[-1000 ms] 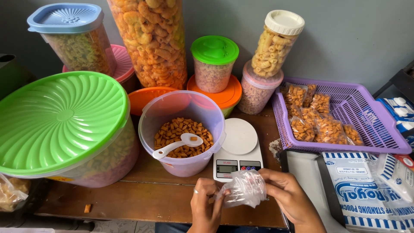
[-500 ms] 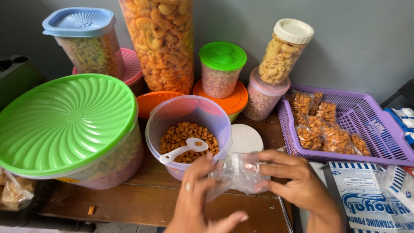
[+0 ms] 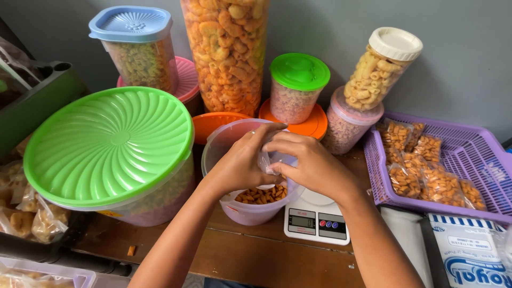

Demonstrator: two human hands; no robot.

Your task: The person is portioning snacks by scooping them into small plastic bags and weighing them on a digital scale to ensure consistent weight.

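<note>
Both hands have moved up from the table edge and now meet over the tub (image 3: 250,210); the scale (image 3: 314,221), whose round plate showed fully a second ago, is now half hidden under the right wrist. Left hand (image 3: 242,160) and right hand (image 3: 309,165) are closed together on a small clear bag (image 3: 269,160), fingers pinching its mouth, so the bag hangs just above the brown snacks (image 3: 261,194) inside the tub. The scoop that lay in the tub is no longer in view; I cannot tell where it is.

Nearest the camera lies bare wooden table (image 3: 256,261) with a crumb or two. To the left sits a big container with a green lid (image 3: 109,144), touching or almost touching the tub. To the right, a purple basket (image 3: 480,154) holds filled packets (image 3: 426,181). Behind stand a tall jar (image 3: 226,53) of orange curls, a blue-lidded jar (image 3: 136,48), a small green-lidded jar (image 3: 296,88) and a white-capped jar (image 3: 381,66).

The bag is thin and slippery, held by fingertips only: a loose pinch could let it drop into the tub or spill. The right forearm hangs over the scale and could nudge it.
</note>
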